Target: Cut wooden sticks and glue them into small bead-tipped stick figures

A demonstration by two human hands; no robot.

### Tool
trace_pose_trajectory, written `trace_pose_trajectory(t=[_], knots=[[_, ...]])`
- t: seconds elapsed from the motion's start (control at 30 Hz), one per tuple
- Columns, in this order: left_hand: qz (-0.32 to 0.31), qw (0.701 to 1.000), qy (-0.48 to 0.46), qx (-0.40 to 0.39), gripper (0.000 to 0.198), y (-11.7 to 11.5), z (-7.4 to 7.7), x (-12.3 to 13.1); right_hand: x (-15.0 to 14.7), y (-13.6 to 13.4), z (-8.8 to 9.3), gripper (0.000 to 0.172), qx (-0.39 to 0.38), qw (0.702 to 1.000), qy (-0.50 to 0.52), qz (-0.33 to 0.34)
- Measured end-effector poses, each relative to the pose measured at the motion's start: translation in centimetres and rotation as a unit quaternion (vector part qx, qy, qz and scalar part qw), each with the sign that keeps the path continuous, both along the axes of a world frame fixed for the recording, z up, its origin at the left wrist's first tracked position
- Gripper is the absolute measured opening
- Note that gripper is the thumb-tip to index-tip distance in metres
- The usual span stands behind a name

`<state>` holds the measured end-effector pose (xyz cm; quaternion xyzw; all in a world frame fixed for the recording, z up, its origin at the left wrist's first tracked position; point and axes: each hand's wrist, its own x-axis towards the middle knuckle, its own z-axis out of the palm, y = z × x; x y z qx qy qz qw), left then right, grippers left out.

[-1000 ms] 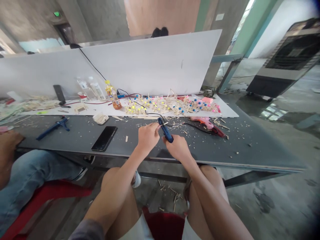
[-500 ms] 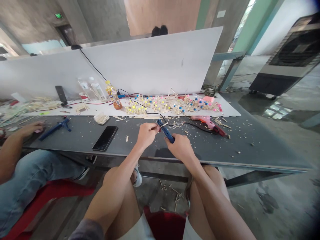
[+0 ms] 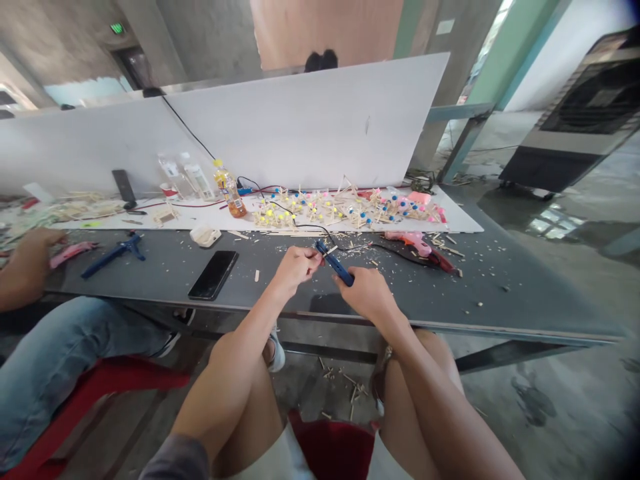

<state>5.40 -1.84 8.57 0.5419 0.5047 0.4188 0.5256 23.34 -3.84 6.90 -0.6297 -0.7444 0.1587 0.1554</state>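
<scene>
Fingers of my left hand point(image 3: 297, 268) are pinched on a thin pale wooden stick point(image 3: 331, 251), near the front of the grey table point(image 3: 280, 293). My right hand point(image 3: 367, 288) is wrapped round the lower end of a dark blue tool point(image 3: 335, 263), whose upper end meets the stick. Behind both hands, small stick pieces with yellow, blue and pink balls point(image 3: 320, 210) cover a white board point(image 3: 463, 220). Wood chips lie scattered around the hands.
A black phone point(image 3: 213, 275) lies to the left, a pink glue gun point(image 3: 413, 241) with a cable to the right. A bottle point(image 3: 230, 190) stands behind. Further left are another blue tool point(image 3: 114, 256), a second pink glue gun point(image 3: 73, 253) and a person's arm point(image 3: 25, 273).
The other person's hand has moved left and up, and the pink glue gun beside it now shows. My hands have barely moved; the view has shifted slightly.
</scene>
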Motion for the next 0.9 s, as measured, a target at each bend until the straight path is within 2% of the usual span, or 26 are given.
trace_pose_trajectory(t=[0.13, 0.37, 0.57, 0.67, 0.77, 0.9], knots=[[-0.049, 0.993, -0.081, -0.077, 0.014, 0.1, 0.2, -0.5, 0.2, 0.0, 0.3, 0.036, 0.003, 1.0, -0.008, 0.015], [-0.014, 0.987, -0.098, -0.123, 0.015, 0.8, -0.8, -0.7, -0.3, 0.7, -0.3, 0.037, -0.031, 0.999, 0.0, 0.011], [-0.019, 0.972, -0.139, -0.186, 0.014, 2.0, -2.2, -0.9, -0.3, 2.0, -0.9, 0.041, -0.071, 0.997, 0.004, 0.022], [0.002, 0.975, -0.119, -0.19, 0.016, 2.6, -2.5, -1.0, -0.6, 2.8, -0.8, 0.046, -0.133, 0.991, 0.027, 0.018], [0.02, 0.978, -0.093, -0.186, 0.017, 3.0, -2.6, -1.3, -1.2, 3.4, -1.0, 0.049, -0.152, 0.988, 0.036, 0.007], [0.035, 0.981, -0.071, -0.18, 0.017, 3.3, -2.7, -1.6, -1.7, 3.8, -1.8, 0.043, -0.186, 0.978, 0.099, -0.005]])
